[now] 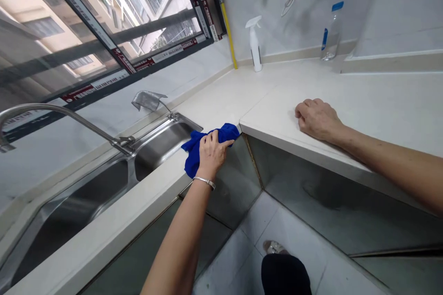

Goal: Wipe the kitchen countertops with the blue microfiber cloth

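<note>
My left hand, with a silver bangle at its wrist, presses a crumpled blue cloth against the front edge of the white countertop, right by the inner corner. Its index finger points out toward that corner, and the other fingers bend over the cloth. Part of the cloth hangs over the edge, and what lies beneath it is hidden. Farther right, my right hand rests on the countertop in a loose fist, with nothing visible in it.
On the left is a double steel sink with a curved faucet. A white spray bottle and a clear plastic bottle stand by the back wall. A yellow pipe runs down the corner. Grey cabinet fronts stand below.
</note>
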### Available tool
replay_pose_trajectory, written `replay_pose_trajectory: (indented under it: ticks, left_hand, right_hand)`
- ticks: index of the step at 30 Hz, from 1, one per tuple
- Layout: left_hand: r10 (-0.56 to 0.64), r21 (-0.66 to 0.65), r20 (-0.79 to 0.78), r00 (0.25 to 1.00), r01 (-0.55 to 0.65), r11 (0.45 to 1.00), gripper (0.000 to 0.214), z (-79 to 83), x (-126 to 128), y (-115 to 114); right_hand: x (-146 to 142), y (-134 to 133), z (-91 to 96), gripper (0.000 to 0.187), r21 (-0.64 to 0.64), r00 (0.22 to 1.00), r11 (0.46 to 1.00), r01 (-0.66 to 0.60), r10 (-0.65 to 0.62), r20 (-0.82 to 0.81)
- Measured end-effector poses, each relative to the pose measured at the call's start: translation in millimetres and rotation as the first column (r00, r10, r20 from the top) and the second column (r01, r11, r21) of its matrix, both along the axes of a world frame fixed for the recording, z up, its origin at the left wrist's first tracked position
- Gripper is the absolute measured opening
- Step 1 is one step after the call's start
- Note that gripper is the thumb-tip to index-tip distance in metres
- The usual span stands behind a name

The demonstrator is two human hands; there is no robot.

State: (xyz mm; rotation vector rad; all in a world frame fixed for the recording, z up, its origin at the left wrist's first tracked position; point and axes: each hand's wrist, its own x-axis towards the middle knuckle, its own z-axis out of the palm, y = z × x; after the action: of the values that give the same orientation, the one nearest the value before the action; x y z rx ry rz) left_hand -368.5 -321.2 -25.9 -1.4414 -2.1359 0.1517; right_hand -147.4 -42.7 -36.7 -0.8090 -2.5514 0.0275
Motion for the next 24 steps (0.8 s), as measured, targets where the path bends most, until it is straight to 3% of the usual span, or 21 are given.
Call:
replay_pose_trajectory:
  ticks: [13, 24]
  left_hand:
    - [0.021, 0.049, 0.011, 1.0, -0.021, 0.999, 0.035, -3.9, 7, 52]
    - [-0.043, 0.032, -0.032, 0.999, 0.044, 0.999, 0.039, -3.5, -8, 45]
  right_hand:
    - [-1, -7, 3.6, 0.023, 0.087, 0.999, 0.996, 0.036, -0.038, 0.02]
    - [2, -4, 3.5, 0.02, 0.068, 1.0, 0.998, 0.013, -0.013, 0.004]
